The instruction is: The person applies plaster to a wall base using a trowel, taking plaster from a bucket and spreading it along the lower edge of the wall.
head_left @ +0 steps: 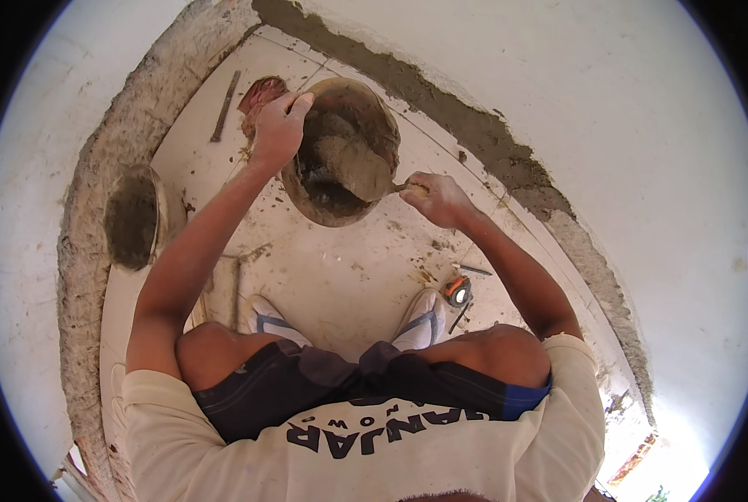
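The tiled floor, smeared with mortar, runs between 2 white walls whose bases carry rough grey mortar bands. On it, ahead of the squatting person's 2 sandalled feet, a round pan of wet mortar sits tilted toward the person. A second, flatter pan of mortar stands well apart at the left wall. The left hand is closed over the pan's left rim. The right hand is closed around a trowel, its blade loaded inside the pan. A small orange tape measure lies beside the right foot.
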`<state>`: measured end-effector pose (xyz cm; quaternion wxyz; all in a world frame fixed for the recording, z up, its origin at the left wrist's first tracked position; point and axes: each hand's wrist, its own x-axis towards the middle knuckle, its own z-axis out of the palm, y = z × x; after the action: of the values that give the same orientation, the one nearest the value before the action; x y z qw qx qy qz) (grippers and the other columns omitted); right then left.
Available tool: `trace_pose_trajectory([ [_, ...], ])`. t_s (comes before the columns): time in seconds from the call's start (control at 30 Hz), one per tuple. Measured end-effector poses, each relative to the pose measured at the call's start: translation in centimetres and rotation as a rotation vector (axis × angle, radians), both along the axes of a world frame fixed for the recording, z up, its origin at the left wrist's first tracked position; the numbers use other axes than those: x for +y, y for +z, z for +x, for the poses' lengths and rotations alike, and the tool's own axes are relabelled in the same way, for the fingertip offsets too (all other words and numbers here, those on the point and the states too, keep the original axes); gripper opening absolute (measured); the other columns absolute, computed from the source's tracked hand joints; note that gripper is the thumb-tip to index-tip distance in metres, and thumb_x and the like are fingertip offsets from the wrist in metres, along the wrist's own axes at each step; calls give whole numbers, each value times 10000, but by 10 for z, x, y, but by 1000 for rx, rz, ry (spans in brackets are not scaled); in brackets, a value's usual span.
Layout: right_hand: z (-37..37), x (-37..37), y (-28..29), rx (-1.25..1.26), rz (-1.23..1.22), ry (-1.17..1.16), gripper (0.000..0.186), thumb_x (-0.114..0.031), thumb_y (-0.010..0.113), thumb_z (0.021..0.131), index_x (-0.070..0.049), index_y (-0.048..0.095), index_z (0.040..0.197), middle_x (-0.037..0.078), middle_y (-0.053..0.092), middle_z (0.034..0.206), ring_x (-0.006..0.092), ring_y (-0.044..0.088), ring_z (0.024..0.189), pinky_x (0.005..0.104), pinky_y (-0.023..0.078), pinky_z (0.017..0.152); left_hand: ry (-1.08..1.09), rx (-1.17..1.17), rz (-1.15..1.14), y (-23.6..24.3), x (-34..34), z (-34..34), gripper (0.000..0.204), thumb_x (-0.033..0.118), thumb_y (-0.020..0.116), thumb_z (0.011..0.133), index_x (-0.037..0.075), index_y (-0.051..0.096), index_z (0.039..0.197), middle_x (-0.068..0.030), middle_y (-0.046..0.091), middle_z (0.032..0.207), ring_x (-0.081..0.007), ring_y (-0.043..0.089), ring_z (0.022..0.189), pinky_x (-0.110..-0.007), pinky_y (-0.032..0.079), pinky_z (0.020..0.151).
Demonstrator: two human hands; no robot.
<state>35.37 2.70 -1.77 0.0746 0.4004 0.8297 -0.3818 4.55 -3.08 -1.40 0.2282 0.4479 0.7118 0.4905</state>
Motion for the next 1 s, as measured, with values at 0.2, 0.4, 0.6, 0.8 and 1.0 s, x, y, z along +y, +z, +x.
trace_pose_trajectory([
  [0.2,4,0,3,-43,119,5,387,-396,638,879,-74,693,1085,196,706,989,393,664,961,471,527,836,4,-71,20,-11,1,-16,296,260,582,982,-17,652,907,-12,509,683,-92,443,674,-291,404,643],
  [0.4,13,3,34,-6,40,-9,400,-369,716,834,-29,691,1043,195,704,959,365,672,904,439,526,803,-13,-303,33,-11,-5,-34,323,258,555,1000,-27,696,1053,-28,670,890,-102,572,794,-274,470,756],
  [0.6,31,11,53,196,86,-14,350,-301,773,804,-3,686,966,145,666,798,254,635,715,366,511,685,69,-474,-50,-16,-20,-67,346,250,530,1015,-38,680,1137,-53,692,1002,-127,622,890,-275,487,831],
  [0.8,61,58,54,157,-263,-161,261,-269,709,879,-16,663,836,64,638,715,134,590,586,298,470,543,180,-609,-76,-37,-42,-105,390,259,516,1019,-69,645,1187,-103,694,1068,-178,652,922,-307,509,861],
  [1.0,96,127,-1,51,-199,-429,274,-250,650,912,-18,630,767,52,597,659,135,581,555,312,474,517,258,-628,-113,-67,-49,-118,401,273,516,1017,-70,648,1176,-124,696,1063,-196,654,924,-327,510,854],
])
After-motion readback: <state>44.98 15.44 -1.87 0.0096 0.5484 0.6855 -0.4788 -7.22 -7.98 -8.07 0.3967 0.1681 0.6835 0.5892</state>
